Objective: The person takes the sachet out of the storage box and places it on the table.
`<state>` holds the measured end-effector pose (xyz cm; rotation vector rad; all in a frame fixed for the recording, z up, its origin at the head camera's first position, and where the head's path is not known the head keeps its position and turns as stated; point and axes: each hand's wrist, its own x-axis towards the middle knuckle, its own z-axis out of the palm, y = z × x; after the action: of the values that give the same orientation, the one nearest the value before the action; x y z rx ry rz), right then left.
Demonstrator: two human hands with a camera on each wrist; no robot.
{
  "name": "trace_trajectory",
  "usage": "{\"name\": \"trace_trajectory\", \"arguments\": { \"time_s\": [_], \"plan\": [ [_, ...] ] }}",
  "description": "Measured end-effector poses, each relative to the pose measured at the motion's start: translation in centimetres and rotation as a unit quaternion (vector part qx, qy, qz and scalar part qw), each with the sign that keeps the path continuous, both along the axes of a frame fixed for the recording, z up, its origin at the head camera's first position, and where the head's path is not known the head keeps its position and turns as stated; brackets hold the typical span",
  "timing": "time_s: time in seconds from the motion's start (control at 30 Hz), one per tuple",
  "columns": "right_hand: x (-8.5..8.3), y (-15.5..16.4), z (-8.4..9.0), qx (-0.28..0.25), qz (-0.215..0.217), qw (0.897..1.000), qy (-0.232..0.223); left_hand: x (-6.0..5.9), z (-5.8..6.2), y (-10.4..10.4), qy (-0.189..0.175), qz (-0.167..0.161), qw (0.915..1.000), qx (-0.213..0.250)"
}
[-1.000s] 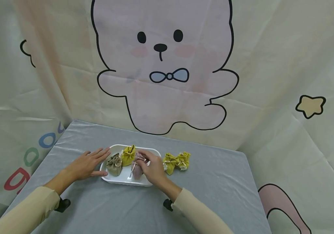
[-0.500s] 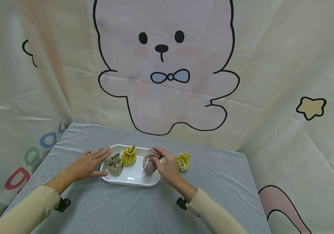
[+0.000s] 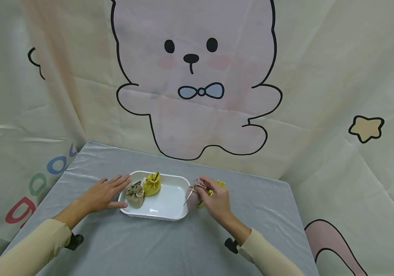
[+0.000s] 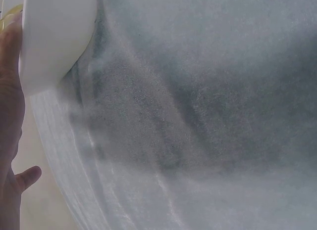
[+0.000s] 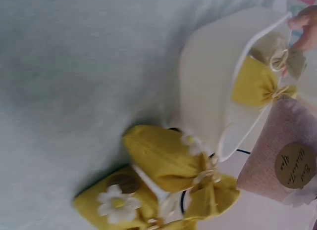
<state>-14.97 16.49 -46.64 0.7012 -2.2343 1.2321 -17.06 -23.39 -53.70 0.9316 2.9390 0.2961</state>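
Note:
My right hand (image 3: 210,195) pinches the tied neck of a pink pouch (image 3: 192,197) just outside the right end of the white tray (image 3: 159,216). The right wrist view shows the pink pouch (image 5: 282,151) with its round label. Two yellow daisy pouches (image 5: 163,158) lie on the cloth beside it; in the head view they are mostly hidden behind my right hand. A tan pouch (image 3: 135,193) and a yellow pouch (image 3: 152,184) sit in the tray's left half. My left hand (image 3: 108,191) lies flat, fingers straight, against the tray's left end (image 4: 54,42).
A grey cloth (image 3: 141,245) covers the table, whose edges drop away at left and right. A printed cartoon backdrop (image 3: 197,96) hangs close behind the table. The tray's right half holds nothing.
My right hand has carried the pink pouch rightward out of the tray, over its right end, to beside the yellow pouches. The left hand has stayed put.

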Motion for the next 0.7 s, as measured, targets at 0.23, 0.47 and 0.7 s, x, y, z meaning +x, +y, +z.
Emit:
{"name": "trace_trajectory", "arguments": {
  "time_s": [0.23,0.47,0.7],
  "plan": [
    [0.8,2.3,-1.2,0.011,-0.027,1.0,0.009,0.0,0.2,0.0,-0.006,0.001,0.9999,-0.01],
    [1.1,4.4,-2.7,0.04,-0.044,0.998,0.008,0.1,0.3,0.1,-0.009,0.005,0.9999,-0.011],
    [0.5,5.8,-4.2,0.071,-0.055,0.996,-0.003,0.1,0.2,0.0,-0.004,0.004,0.9999,-0.009]
  ]
}}
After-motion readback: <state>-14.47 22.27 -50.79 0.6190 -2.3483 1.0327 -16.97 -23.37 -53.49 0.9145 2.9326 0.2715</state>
